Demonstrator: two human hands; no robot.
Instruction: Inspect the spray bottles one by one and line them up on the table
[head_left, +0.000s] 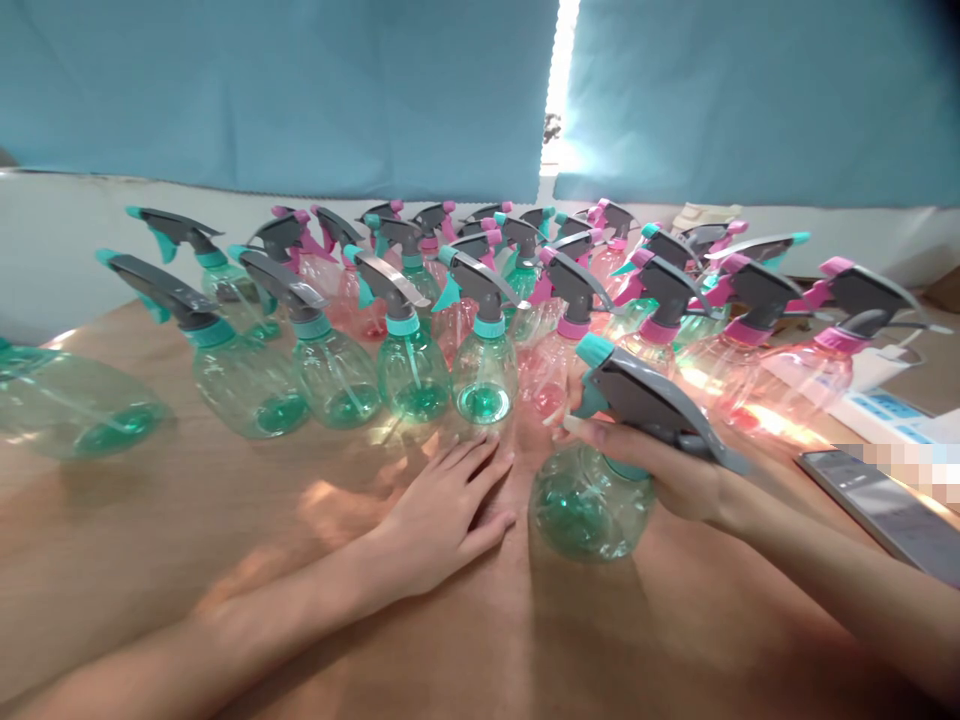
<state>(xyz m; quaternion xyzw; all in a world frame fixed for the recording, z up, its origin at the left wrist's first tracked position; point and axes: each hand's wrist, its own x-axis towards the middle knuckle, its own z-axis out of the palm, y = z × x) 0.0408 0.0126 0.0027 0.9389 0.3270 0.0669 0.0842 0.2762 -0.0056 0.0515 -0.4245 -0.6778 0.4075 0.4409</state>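
1. The right hand [675, 470] was clamped around the neck of a green spray bottle [585, 505], just under its grey trigger head [645, 395], with the fingers wrapped round the front.
2. That bottle stood on the wooden table [225, 520], tilted a little, in front of the person and nearer than all the other bottles. Its teal nozzle pointed left and away, and its clear green body was touching the tabletop.
3. The left hand [439, 515] lay flat on the table, palm down. Its fingers were slightly spread and held nothing. It was just left of the held bottle and not touching it.
4. The left fingertips [487, 445] reached close to the foot of the nearest row of green bottles [412, 375], which stood upright side by side with grey and teal triggers.
5. To the right of these stood a group of pink bottles [795, 370] with grey and pink triggers, and more bottles of both colours were crowded behind.
6. One more green bottle [75, 405] lay on its side at the far left edge of the table.
7. A dark flat phone [877, 500] lay on the table to the right, near the right forearm.
8. Blue curtains [300, 90] hung behind the table, with a bright gap between them.
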